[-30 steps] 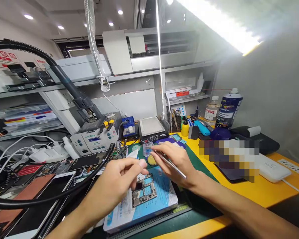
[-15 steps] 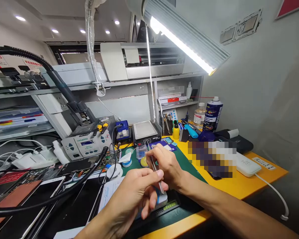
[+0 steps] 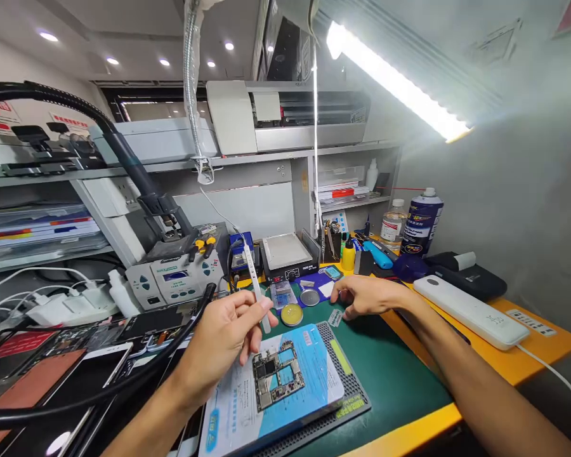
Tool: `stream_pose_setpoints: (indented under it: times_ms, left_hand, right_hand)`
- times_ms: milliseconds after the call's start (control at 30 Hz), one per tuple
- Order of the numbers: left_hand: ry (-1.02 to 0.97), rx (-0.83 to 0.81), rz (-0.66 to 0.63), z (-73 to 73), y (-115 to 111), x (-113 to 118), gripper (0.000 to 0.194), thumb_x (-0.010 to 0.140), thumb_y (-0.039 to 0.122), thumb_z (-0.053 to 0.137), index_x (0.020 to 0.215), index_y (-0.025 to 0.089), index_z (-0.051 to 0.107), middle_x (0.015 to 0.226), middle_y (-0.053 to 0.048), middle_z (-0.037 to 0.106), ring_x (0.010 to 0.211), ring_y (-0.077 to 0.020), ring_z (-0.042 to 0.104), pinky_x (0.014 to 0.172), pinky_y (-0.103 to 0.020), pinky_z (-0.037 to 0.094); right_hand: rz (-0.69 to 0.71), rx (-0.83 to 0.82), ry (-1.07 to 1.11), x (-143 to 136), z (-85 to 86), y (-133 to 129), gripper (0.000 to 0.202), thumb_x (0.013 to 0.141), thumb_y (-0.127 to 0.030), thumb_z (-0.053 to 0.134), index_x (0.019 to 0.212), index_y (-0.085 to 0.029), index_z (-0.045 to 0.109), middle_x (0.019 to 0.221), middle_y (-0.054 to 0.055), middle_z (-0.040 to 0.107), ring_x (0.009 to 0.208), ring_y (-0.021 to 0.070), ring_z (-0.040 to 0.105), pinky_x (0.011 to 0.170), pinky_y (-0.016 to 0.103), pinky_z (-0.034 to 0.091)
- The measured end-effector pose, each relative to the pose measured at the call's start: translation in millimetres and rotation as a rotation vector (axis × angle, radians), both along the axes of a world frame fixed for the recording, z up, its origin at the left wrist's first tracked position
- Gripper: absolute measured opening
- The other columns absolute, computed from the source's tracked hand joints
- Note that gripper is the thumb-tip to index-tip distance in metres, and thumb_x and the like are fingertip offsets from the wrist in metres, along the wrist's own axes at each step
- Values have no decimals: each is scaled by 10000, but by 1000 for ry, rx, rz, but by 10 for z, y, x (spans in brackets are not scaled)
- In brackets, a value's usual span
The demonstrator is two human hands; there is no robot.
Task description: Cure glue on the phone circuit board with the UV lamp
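- Your left hand (image 3: 235, 322) now has the slim white tool (image 3: 252, 271) clamped between its fingers.
- Your freed right hand (image 3: 368, 296), fingers apart, is now beside the small plate (image 3: 334, 318).

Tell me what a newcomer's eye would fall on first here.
Probably the glaring lamp at upper right. Next, perhaps, the dark circuit board lying on a blue-and-white box at lower centre. Left of centre, the person's left grip holds a slim white tool, tilted.

A bright lamp (image 3: 400, 87) lights the grey wall (image 3: 518, 171) and shelving (image 3: 301, 202)
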State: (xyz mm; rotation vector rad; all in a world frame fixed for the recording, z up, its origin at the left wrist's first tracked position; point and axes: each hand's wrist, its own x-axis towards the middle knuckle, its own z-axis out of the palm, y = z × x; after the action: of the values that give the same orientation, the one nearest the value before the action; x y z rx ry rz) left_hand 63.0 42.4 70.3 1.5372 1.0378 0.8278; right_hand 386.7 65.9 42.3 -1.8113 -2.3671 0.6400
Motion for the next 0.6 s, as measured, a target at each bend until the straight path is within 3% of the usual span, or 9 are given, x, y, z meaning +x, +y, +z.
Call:
stream_pose_setpoints:
  times_ms: [133,333,600]
  left_hand:
    - [-9,18,-15,-87,129,-14,570,829,714,760,800,149,694,542,28,564,454,-61,438,418,-154,344]
    - [-16,-21,36,-202,196,-181,620,841,770,721,813,151,723,518,24,548,447,-59,416,425,-158,340]
    - [-22,-72,75,-277,188,-267,617,849,782,705,847,165,726,544,23,550,484,-77,428,443,-170,354]
  right_hand:
    - [17,-76,-66,-155,-35,5,276,1030,-345,746,1254,-185,719,1271,81,741,1061,258,746,909,468,643]
    - [31,-177,-108,-113,-18,43,223,1033,-348,744,1168,-171,741,1184,58,766,1007,246,758,879,441,649]
    - [13,-144,-113,-112,-12,-2,226,1028,-341,748,1185,-180,737,1226,69,754,1056,257,745,915,463,637]
